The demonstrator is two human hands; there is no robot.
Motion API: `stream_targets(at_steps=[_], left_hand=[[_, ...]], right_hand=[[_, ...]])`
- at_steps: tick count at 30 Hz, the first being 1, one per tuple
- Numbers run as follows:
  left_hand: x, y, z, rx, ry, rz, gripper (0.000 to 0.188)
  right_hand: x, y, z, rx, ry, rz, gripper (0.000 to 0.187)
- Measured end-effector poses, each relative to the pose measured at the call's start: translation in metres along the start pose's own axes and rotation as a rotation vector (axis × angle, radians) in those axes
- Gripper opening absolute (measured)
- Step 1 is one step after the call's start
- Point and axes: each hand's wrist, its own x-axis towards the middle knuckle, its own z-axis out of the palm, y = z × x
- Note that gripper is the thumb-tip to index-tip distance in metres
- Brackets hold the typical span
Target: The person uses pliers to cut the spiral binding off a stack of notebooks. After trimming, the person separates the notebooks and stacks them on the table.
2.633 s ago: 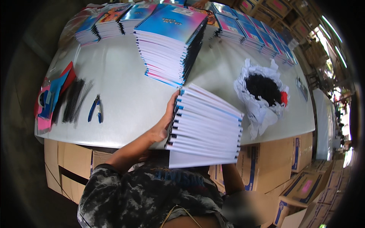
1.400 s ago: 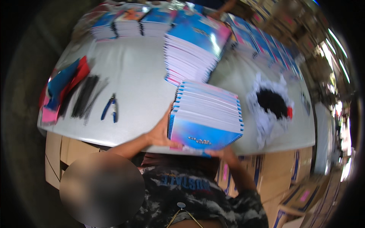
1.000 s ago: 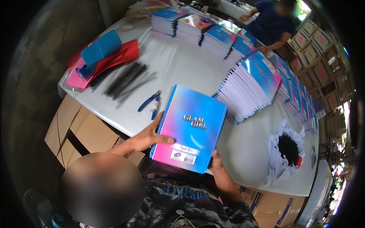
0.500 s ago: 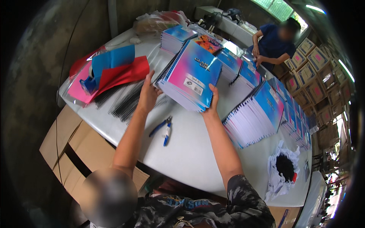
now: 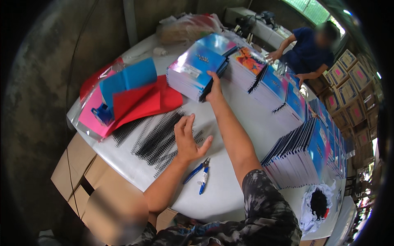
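A stack of spiral notebooks [image 5: 196,67] with shiny blue and pink covers rests toward the far side of the table. My right hand [image 5: 215,89] grips its near right edge, thumb at the top cover and fingers down the side, partly hidden. My left hand [image 5: 190,138] is empty, its fingers apart, above the table beside loose black binding coils [image 5: 154,137]. Just nearer than that hand lie cutting pliers with blue handles [image 5: 199,175].
Red sheets [image 5: 141,100], a blue sheet [image 5: 129,80] and a blue tape dispenser [image 5: 102,114] lie left. More notebook stacks [image 5: 299,158] stand right, near crumpled paper holding black scraps [image 5: 318,203]. A co-worker [image 5: 310,47] stands at the far right; cardboard boxes [image 5: 351,88] are piled behind.
The notebook stack has moved from between both hands to the far part of the table. My left hand has let go and drawn back; my right hand stays on the stack.
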Motion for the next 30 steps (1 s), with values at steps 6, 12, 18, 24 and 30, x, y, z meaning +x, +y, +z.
stream_targets(at_steps=[6, 12, 18, 24, 30], left_hand=[[-0.003, 0.000, 0.003, -0.014, -0.088, -0.033, 0.076], [-0.005, 0.004, 0.008, -0.073, -0.188, -0.129, 0.074], [-0.008, 0.012, 0.014, -0.127, -0.210, -0.130, 0.072], [-0.009, 0.007, 0.006, -0.091, -0.332, -0.164, 0.075], [-0.007, 0.009, 0.008, -0.170, -0.392, -0.141, 0.082]], right_hand=[[0.003, 0.008, 0.011, 0.039, 0.042, 0.040, 0.050], [-0.015, 0.017, 0.023, 0.122, 0.028, -0.015, 0.045], [0.004, 0.010, 0.019, 0.270, 0.085, 0.110, 0.084], [0.010, 0.021, 0.025, 0.283, 0.207, 0.075, 0.093], [0.002, 0.030, 0.002, 0.228, 0.179, 0.117, 0.042]])
